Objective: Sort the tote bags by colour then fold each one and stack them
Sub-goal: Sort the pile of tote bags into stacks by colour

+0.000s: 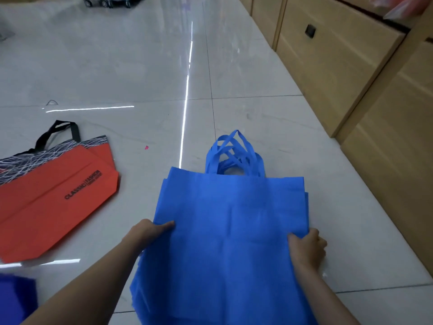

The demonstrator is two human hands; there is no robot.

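A stack of blue tote bags (229, 231) lies flat on the tiled floor in front of me, its handles (234, 156) bunched at the far end. My left hand (150, 233) grips the stack's left edge, thumb on top. My right hand (307, 247) grips the right edge, fingers curled round it. To the left lie orange tote bags (54, 202) with a black-and-white patterned top band and black handles, flat on the floor, overlapping each other.
Wooden cabinets (339, 66) run along the right side. A purple-blue piece of fabric (16, 299) shows at the bottom left corner. A small pink scrap (146, 147) lies on the floor (117, 66). Dark wheeled objects (105, 2) stand at the far top.
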